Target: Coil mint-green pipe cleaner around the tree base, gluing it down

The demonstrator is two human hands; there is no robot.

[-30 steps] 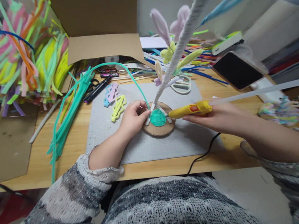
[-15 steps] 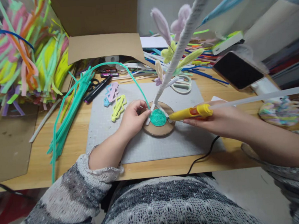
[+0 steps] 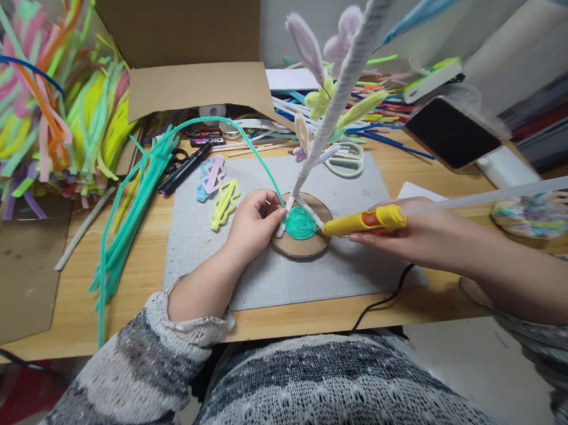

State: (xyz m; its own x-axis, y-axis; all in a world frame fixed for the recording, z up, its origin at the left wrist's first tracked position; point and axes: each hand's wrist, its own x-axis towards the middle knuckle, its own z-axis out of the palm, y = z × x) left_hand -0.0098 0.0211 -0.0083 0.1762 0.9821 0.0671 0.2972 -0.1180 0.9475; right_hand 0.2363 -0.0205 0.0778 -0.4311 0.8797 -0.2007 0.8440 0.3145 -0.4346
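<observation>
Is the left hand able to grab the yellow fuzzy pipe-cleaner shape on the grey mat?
Probably yes: the left hand lies right beside the yellow fuzzy pipe-cleaner shape, only bare grey mat between.

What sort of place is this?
Probably a home craft desk: heaps of coloured pipe cleaners, a grey cutting mat, and a yellow glue gun in the right hand.

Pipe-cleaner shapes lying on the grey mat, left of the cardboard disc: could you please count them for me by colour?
Pink shape: 1
Blue shape: 1
Yellow shape: 1
Total: 3
</observation>
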